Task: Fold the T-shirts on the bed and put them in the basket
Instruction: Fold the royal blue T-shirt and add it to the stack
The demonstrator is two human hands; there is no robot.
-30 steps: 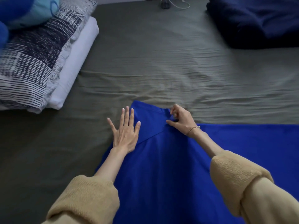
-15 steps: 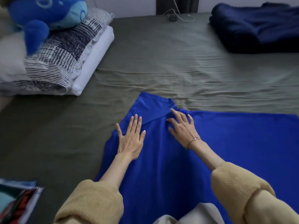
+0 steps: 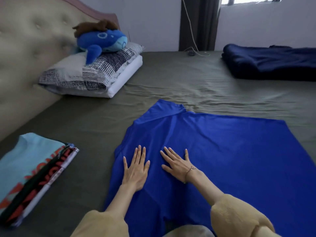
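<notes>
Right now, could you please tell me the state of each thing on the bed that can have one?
blue T-shirt: spread flat, not yet folded
left hand: open, flat on the shirt
right hand: open, flat on the shirt
stack of T-shirts: folded, lying on the bed
navy blanket: folded
plush whale: resting on the pillows

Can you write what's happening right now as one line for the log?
step: smoothing | left hand: flat on blue T-shirt | right hand: flat on it | folded shirts: left side of bed | basket: unseen
</notes>
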